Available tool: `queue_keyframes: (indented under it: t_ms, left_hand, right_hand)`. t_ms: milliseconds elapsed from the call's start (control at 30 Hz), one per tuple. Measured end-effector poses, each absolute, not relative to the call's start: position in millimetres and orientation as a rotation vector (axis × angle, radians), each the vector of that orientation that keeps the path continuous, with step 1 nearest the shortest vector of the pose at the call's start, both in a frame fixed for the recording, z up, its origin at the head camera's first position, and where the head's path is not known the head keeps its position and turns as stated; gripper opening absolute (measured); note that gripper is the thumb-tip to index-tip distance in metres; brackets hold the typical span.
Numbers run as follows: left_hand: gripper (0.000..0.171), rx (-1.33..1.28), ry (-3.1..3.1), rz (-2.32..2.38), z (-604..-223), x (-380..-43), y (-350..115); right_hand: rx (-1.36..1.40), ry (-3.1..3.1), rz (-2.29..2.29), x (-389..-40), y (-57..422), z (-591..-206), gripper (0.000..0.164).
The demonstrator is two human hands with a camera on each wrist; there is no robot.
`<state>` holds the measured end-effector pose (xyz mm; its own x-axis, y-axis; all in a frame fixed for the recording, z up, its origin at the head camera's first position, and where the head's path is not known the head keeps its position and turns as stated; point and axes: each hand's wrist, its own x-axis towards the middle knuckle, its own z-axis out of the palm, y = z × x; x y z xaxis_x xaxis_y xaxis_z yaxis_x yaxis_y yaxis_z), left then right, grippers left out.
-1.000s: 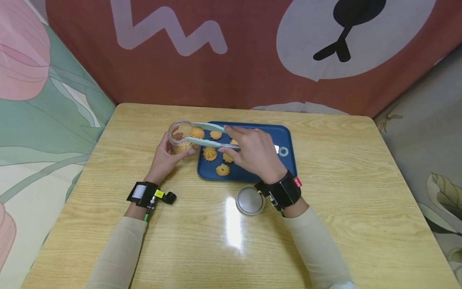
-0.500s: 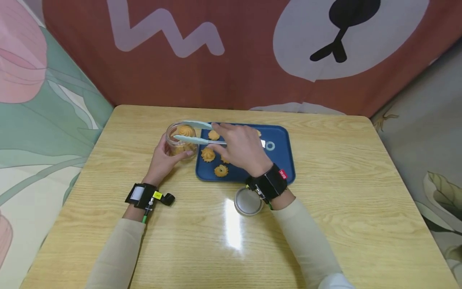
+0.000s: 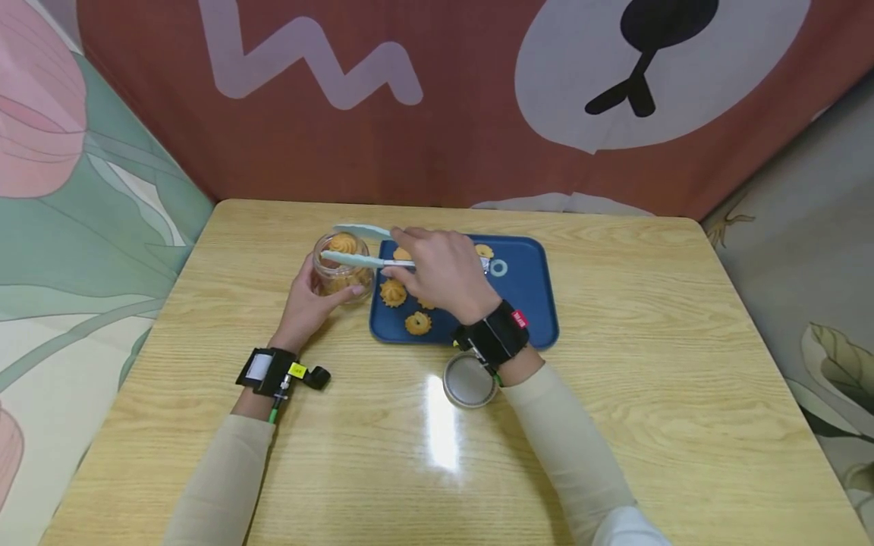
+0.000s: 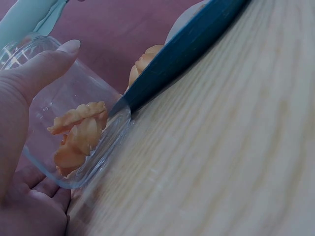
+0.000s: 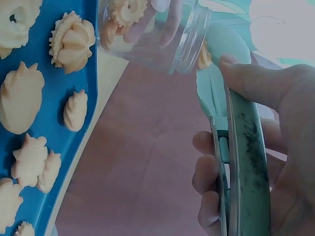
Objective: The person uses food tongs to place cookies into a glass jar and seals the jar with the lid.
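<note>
My left hand (image 3: 307,307) grips a clear jar (image 3: 350,283) beside the tray's left edge, thumb across its near side. A few cookies (image 4: 81,135) lie at the bottom of the jar in the left wrist view. My right hand (image 3: 447,273) holds tongs (image 3: 355,259) with pale mint tips, the thumb and fingers on opposite arms. Between the tips a swirled cookie (image 3: 344,243) is at the jar's mouth. In the right wrist view most of that cookie is hidden by the tips and the jar rim.
A blue tray (image 3: 526,303) with several piped cookies (image 3: 419,323) lies to the right of the jar, partly under my right hand. A round metal lid (image 3: 470,381) rests on the wooden table (image 3: 369,455) in front of the tray. A patterned cloth (image 3: 471,152) hangs behind the table.
My right hand has moved left with the tongs, bringing the cookie from beside the jar to its mouth. The left hand and jar have stayed nearly still.
</note>
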<state>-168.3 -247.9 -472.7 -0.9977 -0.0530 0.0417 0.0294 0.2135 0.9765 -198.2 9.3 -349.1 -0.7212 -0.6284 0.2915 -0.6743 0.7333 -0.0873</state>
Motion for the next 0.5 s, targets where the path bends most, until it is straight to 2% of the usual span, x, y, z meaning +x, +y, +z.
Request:
queue_keyframes:
  t_ms: [500]
  left_hand:
    - [0.096,0.03,-2.417,-1.91,-473.5,-168.7,-248.9]
  right_hand:
    - [1.031,-2.73,0.265,-200.5,4.9,-344.6,0.067]
